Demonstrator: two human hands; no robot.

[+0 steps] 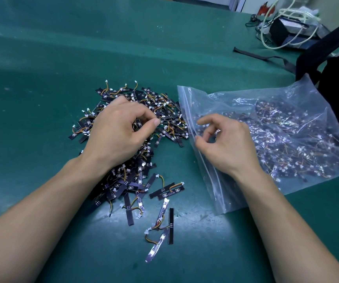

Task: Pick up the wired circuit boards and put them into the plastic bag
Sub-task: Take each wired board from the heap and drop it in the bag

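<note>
A heap of small black wired circuit boards [160, 103] with orange and yellow leads and white plugs lies on the green mat. My left hand [117, 131] rests on the heap's middle, thumb and forefinger pinching a board near its right side. A clear zip plastic bag [287, 111] holding many such boards lies to the right, mouth toward the heap. My right hand [225, 141] rests on the bag near its zip edge, fingers curled; whether it pinches the plastic is unclear. Loose boards [160, 227] lie nearer me.
The green table mat [42, 99] stretches left and behind the heap. A black bag with a strap [327, 64] stands at the right edge. A dark box with coiled white tubing [287, 29] sits at the back right.
</note>
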